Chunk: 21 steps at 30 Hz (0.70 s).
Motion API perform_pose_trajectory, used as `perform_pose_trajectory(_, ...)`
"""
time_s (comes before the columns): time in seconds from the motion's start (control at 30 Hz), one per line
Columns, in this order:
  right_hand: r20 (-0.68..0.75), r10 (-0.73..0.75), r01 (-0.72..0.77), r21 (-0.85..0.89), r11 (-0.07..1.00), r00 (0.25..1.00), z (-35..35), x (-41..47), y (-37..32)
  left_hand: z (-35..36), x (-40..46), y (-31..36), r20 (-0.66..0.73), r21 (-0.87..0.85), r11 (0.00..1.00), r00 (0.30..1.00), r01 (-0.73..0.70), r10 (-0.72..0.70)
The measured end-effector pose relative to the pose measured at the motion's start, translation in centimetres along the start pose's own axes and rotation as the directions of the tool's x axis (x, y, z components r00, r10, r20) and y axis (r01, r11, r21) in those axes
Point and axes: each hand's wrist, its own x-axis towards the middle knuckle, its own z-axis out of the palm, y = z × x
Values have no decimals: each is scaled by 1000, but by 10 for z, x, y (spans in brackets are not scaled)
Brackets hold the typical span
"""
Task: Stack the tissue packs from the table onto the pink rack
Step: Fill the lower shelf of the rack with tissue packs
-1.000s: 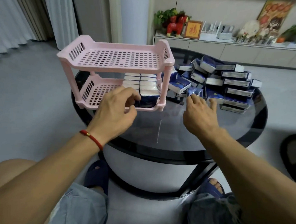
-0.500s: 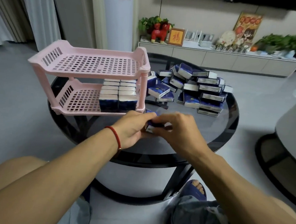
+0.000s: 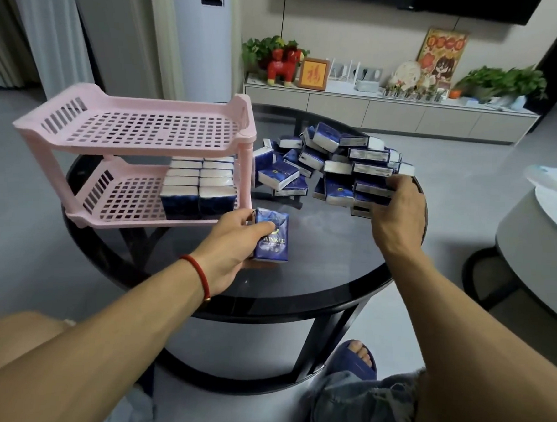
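Holding: left hand [image 3: 233,240] has its grip curled round one blue pack [image 3: 271,236], upright, just off the rack's 5 o'clock corner.
Right hand [image 3: 397,211]: fingers curled onto a pack at the pile's 4 o'clock edge.
Pile [image 3: 335,168]: loose packs, desk [image 3: 315,278] at 1 o'clock.
Rack [image 3: 138,130]: desk at 10 o'clock; lower shelf carries two rows of packs [image 3: 198,186], top shelf bare.

Left hand [image 3: 233,240] grips with curled fingers near the body, while right hand [image 3: 397,215] reaches farther out, fingers curled.
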Motion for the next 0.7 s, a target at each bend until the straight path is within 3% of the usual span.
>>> perform_pose_trajectory(0.27,2,-174,174,-66,983,985,4,-2,16,0,-1,0,3,64,998,1000,-16,15)
perform_pose_trajectory(0.57,38,-357,349,132,928,933,-16,-23,-5,-1,3,1,0,116,992,999,-54,54)
perform_pose_trajectory(0.7,171,-326,263,312,913,930,-28,-45,-27,0,4,2,-35,186,975,991,-122,131)
